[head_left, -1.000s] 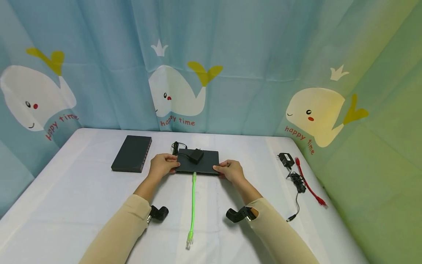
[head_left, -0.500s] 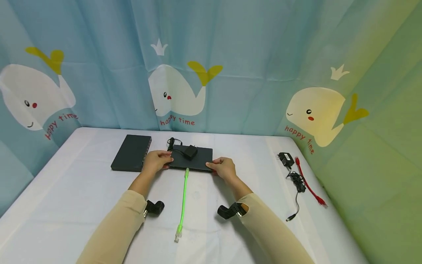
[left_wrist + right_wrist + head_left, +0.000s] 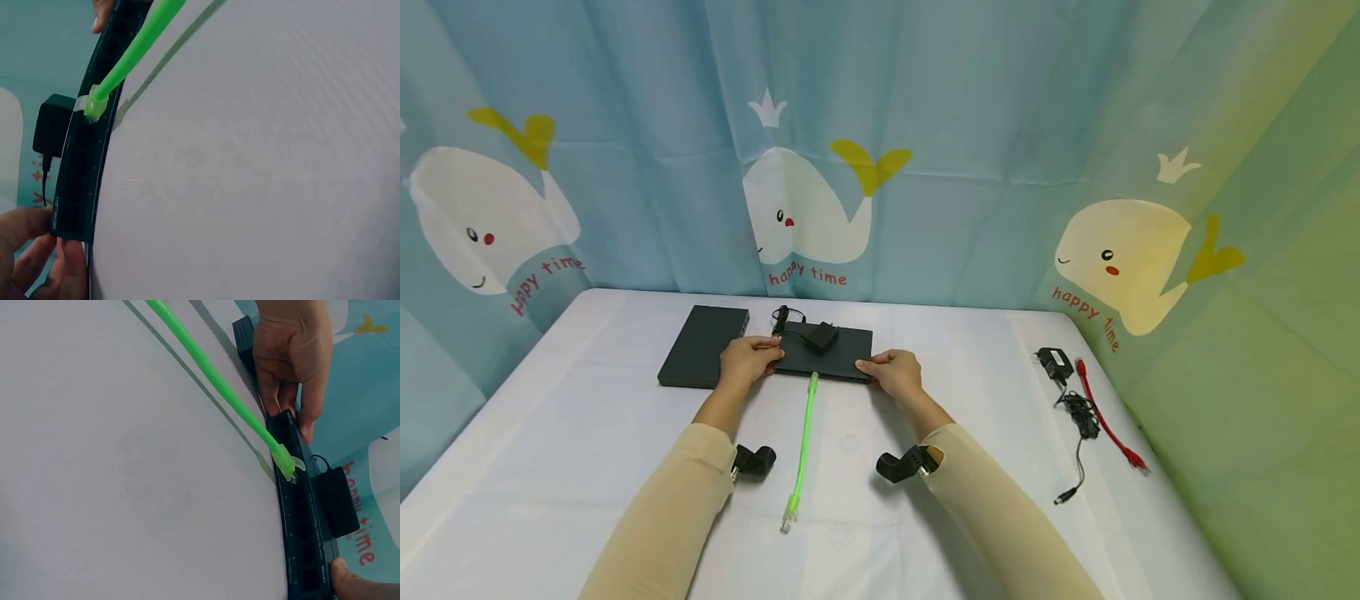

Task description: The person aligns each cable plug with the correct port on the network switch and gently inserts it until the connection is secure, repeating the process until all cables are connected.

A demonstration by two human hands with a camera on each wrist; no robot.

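Both hands (image 3: pixel 747 361) (image 3: pixel 893 372) on the black switch (image 3: pixel 837 358), farther left than before.

White table (image 3: pixel 977 375) before you, blue curtain (image 3: pixel 970 125) behind it, printed whales (image 3: pixel 808 208), green curtain (image 3: pixel 1262 417) at your right.

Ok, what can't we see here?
Head view: print on the adapter beside the red cable, too small.
Head view: back of the held box, turned away.
Head view: right side of the other box, partly behind the left hand.
Right wrist view: held box's print, blurred.
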